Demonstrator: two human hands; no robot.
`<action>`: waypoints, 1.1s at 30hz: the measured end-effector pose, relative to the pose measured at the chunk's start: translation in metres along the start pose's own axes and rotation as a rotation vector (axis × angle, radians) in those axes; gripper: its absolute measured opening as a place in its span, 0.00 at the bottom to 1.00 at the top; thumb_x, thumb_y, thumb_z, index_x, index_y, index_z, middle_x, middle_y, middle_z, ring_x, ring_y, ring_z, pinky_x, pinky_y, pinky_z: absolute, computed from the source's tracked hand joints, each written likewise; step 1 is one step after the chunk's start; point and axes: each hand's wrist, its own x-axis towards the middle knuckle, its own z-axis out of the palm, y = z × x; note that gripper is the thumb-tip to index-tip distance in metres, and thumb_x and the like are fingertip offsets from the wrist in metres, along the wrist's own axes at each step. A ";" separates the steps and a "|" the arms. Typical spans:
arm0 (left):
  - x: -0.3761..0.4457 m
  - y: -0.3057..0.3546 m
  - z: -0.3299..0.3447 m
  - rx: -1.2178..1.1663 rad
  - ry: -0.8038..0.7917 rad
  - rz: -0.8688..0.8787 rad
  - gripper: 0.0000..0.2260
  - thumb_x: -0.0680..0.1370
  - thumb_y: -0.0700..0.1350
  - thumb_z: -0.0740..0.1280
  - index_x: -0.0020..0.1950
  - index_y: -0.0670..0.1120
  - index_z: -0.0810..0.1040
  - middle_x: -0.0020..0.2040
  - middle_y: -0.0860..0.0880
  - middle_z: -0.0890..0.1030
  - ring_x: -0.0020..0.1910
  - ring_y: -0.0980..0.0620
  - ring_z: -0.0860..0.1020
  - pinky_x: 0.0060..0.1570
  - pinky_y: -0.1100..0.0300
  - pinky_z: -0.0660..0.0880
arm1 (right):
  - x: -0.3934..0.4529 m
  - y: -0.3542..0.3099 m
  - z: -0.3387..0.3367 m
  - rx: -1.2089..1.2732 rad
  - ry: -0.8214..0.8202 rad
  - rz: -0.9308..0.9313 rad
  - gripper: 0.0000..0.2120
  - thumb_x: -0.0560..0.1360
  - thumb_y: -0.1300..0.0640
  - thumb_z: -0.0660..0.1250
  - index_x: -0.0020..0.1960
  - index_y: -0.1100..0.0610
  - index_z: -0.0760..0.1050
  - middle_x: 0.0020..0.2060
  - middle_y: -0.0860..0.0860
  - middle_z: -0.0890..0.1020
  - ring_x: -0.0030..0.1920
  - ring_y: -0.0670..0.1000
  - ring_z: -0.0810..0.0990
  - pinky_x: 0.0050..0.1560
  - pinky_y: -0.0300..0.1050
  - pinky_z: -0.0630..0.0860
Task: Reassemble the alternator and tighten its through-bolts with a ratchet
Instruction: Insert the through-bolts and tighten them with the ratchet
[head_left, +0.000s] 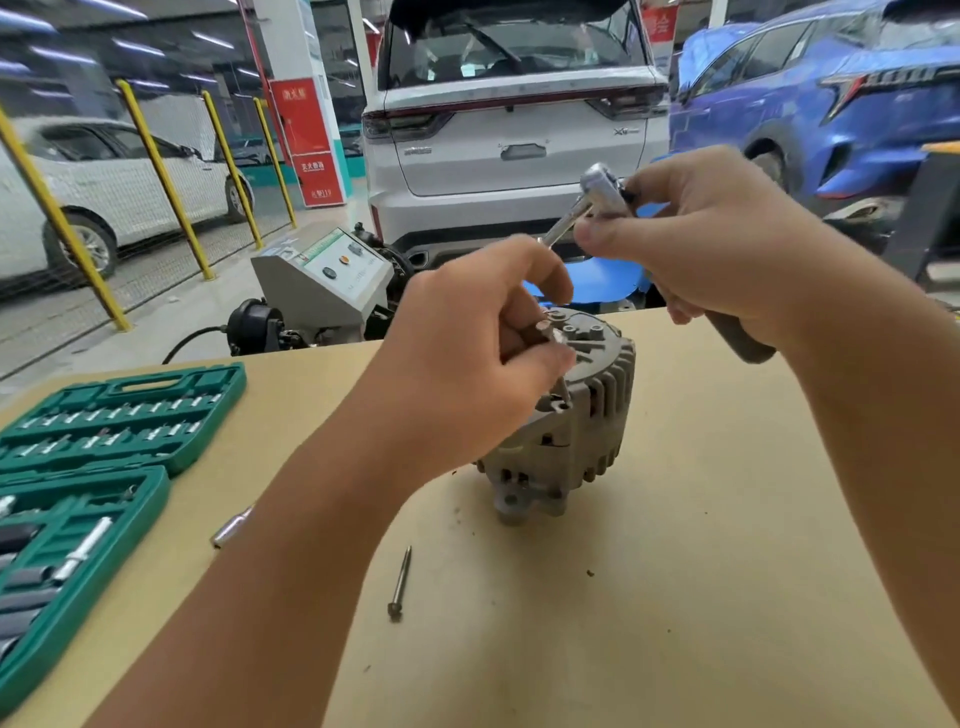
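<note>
On tan bench (727, 571): alternator (582, 415) upright. Left hand (467, 353) pinching through-bolt (558, 358) at housing top; right hand (711, 244) gripping ratchet (602, 189) above. Spare bolt (401, 584) near front.

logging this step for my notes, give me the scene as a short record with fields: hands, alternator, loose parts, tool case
left hand: left hand pinches a small silver socket piece at the top of the grey cast-metal alternator
right hand: right hand grips the chrome ratchet with grey handle, raised above the alternator
alternator: stands on the tan tabletop
loose parts: one long dark through-bolt lies in front of the alternator; a silver socket lies beside the case
tool case: open green plastic socket-set case at table's left
</note>
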 end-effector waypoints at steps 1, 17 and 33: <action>0.001 0.000 -0.001 -0.014 0.012 -0.006 0.14 0.74 0.36 0.78 0.55 0.46 0.80 0.37 0.51 0.83 0.35 0.50 0.84 0.40 0.48 0.83 | -0.001 -0.002 -0.002 0.013 0.001 -0.006 0.08 0.75 0.45 0.75 0.48 0.49 0.83 0.18 0.42 0.72 0.18 0.42 0.68 0.21 0.38 0.69; 0.004 0.005 -0.001 0.081 0.036 0.004 0.13 0.68 0.40 0.83 0.45 0.48 0.81 0.35 0.54 0.84 0.34 0.54 0.84 0.34 0.66 0.80 | -0.003 -0.006 -0.018 0.142 0.002 0.004 0.12 0.72 0.46 0.78 0.50 0.51 0.81 0.23 0.48 0.70 0.20 0.47 0.67 0.22 0.41 0.70; -0.020 -0.021 0.033 0.164 0.147 0.145 0.10 0.73 0.50 0.75 0.44 0.43 0.84 0.43 0.49 0.83 0.46 0.45 0.79 0.45 0.41 0.77 | -0.006 -0.009 -0.026 0.119 -0.048 -0.035 0.11 0.73 0.47 0.77 0.51 0.50 0.82 0.20 0.47 0.70 0.19 0.48 0.65 0.22 0.42 0.70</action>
